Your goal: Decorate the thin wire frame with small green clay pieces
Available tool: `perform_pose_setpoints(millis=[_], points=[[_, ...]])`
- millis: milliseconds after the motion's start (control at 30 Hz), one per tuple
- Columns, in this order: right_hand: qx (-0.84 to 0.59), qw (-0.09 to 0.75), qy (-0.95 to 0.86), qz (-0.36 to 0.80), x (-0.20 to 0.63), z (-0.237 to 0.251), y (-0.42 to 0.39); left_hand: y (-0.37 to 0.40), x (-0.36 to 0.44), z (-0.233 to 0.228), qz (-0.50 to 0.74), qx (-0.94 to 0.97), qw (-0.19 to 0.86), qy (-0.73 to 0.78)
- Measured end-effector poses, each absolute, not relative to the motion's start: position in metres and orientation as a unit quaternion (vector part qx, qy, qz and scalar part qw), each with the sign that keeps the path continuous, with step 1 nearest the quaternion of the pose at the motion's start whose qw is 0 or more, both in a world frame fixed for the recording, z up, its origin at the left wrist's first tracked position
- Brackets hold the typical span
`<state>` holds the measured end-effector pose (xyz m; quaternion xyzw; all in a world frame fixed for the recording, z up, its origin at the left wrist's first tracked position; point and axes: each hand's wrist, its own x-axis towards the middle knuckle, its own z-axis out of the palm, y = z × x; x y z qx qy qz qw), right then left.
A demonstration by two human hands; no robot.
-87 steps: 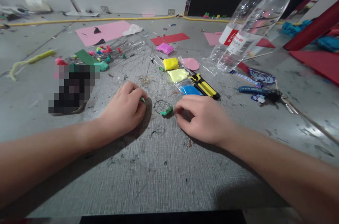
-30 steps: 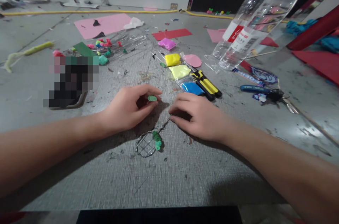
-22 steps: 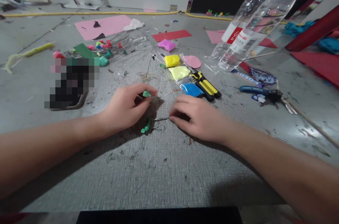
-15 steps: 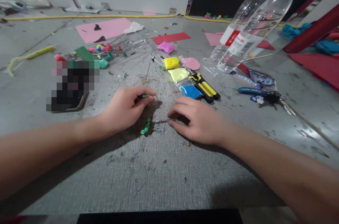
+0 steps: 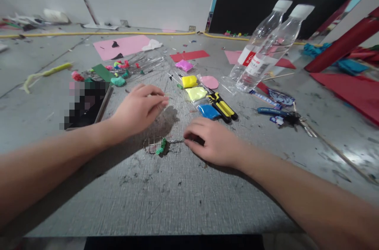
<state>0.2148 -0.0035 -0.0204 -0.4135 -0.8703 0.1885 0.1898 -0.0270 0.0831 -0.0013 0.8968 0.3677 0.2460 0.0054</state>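
- While scraps are littering the grey tabletop (image 5: 183, 198), the right hand (image 5: 211, 143) is pinching the wire mesh (image 5: 154, 145) stem, mesh lying flat.
- The left hand (image 5: 137, 108) is hovering, fingers (image 5: 160, 102) pressed together.
- Two bottles (image 5: 263, 51) are leaning before a dark wall.

Grey textured floor (image 5: 177, 202) bears clay packets (image 5: 195, 93), bottles (image 5: 260, 60), paper sheets (image 5: 121, 45).
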Motion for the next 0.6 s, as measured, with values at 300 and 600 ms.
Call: perform_pose_setpoints(millis=[300, 600], points=[[-0.411, 0.182, -0.875, 0.180, 0.211, -0.021, 0.000, 0.125, -0.058, 0.029, 0.108, 0.836, 0.305, 0.444], [-0.424, 0.153, -0.872, 0.191, 0.208, -0.017, 0.000, 0.138, -0.060, 0.042, 0.055, 0.836, 0.127, 0.531]])
